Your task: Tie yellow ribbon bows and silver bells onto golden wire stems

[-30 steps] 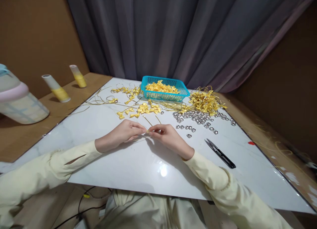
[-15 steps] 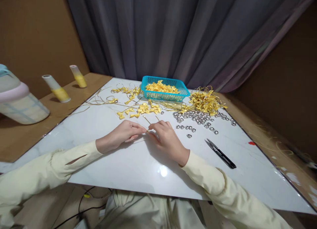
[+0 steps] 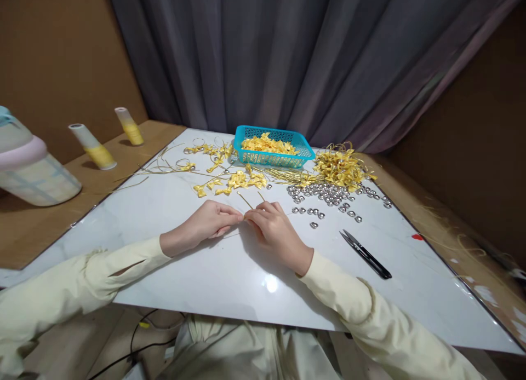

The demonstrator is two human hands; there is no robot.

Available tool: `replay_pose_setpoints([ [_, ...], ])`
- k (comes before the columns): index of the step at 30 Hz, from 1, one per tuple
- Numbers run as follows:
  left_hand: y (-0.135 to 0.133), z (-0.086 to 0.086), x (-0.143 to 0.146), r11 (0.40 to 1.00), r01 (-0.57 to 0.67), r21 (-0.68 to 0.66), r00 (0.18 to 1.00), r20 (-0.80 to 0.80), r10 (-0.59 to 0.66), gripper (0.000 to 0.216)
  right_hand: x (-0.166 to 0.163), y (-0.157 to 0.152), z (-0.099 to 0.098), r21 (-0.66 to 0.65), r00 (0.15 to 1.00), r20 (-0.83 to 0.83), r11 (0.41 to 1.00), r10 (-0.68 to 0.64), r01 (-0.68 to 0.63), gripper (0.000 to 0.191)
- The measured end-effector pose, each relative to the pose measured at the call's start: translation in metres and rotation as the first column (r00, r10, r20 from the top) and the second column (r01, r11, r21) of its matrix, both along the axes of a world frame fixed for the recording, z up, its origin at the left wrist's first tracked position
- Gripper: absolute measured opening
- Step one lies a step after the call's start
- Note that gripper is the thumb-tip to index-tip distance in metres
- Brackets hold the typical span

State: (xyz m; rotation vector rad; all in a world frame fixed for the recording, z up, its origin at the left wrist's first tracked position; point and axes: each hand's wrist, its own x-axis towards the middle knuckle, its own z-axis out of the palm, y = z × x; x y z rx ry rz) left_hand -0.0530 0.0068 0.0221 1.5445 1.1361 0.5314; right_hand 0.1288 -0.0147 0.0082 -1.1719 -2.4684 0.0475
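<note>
My left hand (image 3: 207, 224) and my right hand (image 3: 276, 233) meet fingertip to fingertip above the white table. Both are closed in a pinch on a thin gold cord (image 3: 245, 200), whose two ends stick up beyond the right fingers. Where the fingertips meet, the cord is mostly hidden. Just past my hands lie several loose yellow ribbon bows (image 3: 238, 180). Silver heart-shaped beads (image 3: 324, 194) are scattered to the right of my right hand. Nearer to me on that side are black thread snips (image 3: 365, 254) with their blades apart.
A blue plastic basket (image 3: 306, 150) of yellow bows stands at the back. Beside it are a heap of corded bows (image 3: 343, 169) and straight gold cords (image 3: 285, 176). Two yellow thread spools (image 3: 98, 155) and a large cup (image 3: 39, 174) stand on the left. A red scrap (image 3: 417, 237) lies right.
My right fingers have curled in closer over the cord at the left fingertips. The rest of the table looks the same.
</note>
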Motion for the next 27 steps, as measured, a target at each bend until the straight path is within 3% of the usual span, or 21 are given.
replay_pose_setpoints([
  [12, -0.0010, 0.0040, 0.0020, 0.995, -0.026, -0.095, 0.998, 0.052, 0.031, 0.020, 0.0004, -0.0004, 0.0000, 0.008, 0.999, 0.037, 1.000, -0.010, 0.010, 0.021],
  [21, 0.0030, -0.0031, -0.0018, 0.992, 0.015, -0.128, 0.992, 0.123, 0.001, 0.025, -0.0007, -0.0001, 0.0011, 0.049, 0.998, 0.064, 0.999, -0.027, 0.024, 0.020],
  [27, 0.0007, 0.0059, -0.0008, 0.990, 0.018, -0.140, 0.995, 0.099, -0.005, 0.030, 0.0017, 0.0005, 0.0023, 0.007, 0.998, 0.020, 0.998, -0.055, 0.055, 0.018],
])
